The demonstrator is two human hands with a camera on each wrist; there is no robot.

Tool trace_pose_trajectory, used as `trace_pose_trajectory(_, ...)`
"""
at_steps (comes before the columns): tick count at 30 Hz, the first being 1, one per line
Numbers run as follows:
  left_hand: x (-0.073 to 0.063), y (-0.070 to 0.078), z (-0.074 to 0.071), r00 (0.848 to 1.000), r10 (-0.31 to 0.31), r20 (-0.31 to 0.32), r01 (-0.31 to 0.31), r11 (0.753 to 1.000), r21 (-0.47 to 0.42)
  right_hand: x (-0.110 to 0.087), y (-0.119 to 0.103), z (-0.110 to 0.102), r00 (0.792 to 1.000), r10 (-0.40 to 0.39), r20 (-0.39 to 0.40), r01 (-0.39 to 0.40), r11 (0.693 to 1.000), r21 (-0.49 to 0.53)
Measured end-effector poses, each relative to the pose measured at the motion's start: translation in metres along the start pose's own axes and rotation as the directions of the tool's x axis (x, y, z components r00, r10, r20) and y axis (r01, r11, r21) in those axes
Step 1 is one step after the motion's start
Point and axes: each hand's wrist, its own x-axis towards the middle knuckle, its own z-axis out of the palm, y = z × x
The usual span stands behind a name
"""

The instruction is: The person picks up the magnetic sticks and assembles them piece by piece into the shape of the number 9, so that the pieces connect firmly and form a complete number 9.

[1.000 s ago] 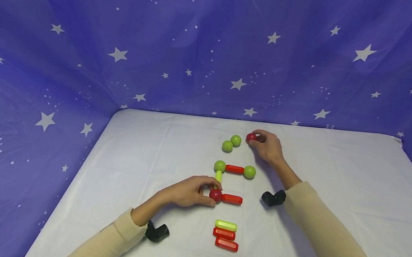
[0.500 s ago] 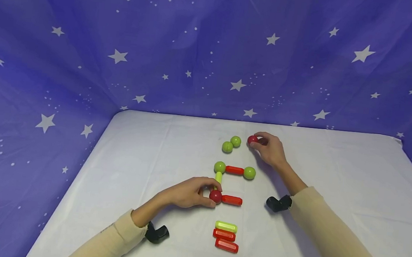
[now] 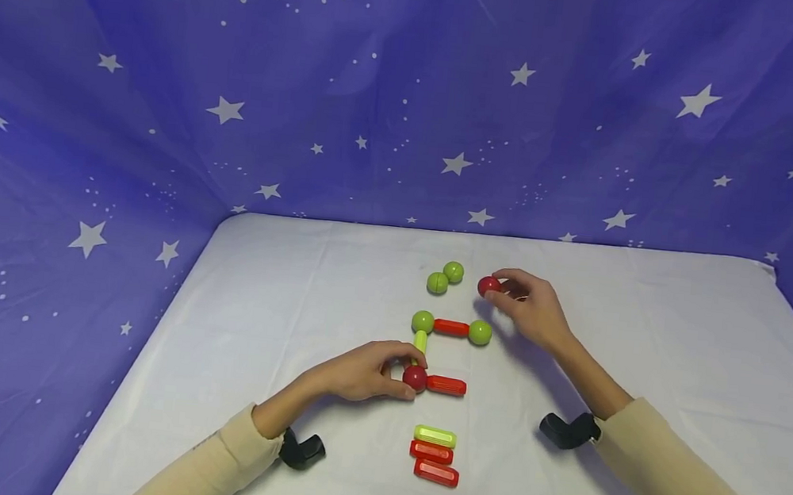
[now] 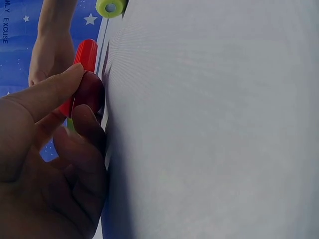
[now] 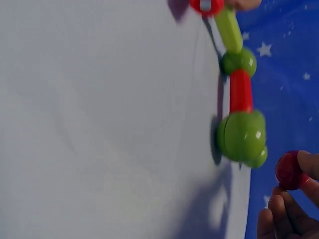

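Head view's nice and bright with soft shadows on the tablecloth [image 3: 334, 297], but wrist views look kinda dim.

The left hand [image 3: 365, 370] grips a red ball [image 3: 415, 378] joined to a red rod [image 3: 447, 385]; the right hand [image 3: 532, 308] pinches another red ball [image 3: 487, 286] near two green balls [image 3: 438, 283]. Whether it clears the white table [image 3: 277, 292] I can't tell from here. Three rods [image 3: 431, 452] lie close together.

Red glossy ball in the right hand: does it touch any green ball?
No, gaps separate this red ball from every green ball.
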Motion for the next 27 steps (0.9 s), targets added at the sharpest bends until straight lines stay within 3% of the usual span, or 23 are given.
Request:
trace_pose_trajectory(13, -0.001, 0.001, 0.001, 1.0, -0.009, -0.004, 0.009, 1.0, -0.007, -0.049, -0.021, 0.002, 0.997, -0.067, 0.035, 0.065, 0.997, 0.045)
trace_pose_trajectory(27, -0.001, 0.003, 0.001, 0.999, -0.033, -0.012, 0.033, 0.999, -0.027, -0.09, -0.018, 0.005, 0.995, -0.064, 0.075, 0.065, 0.998, -0.004)
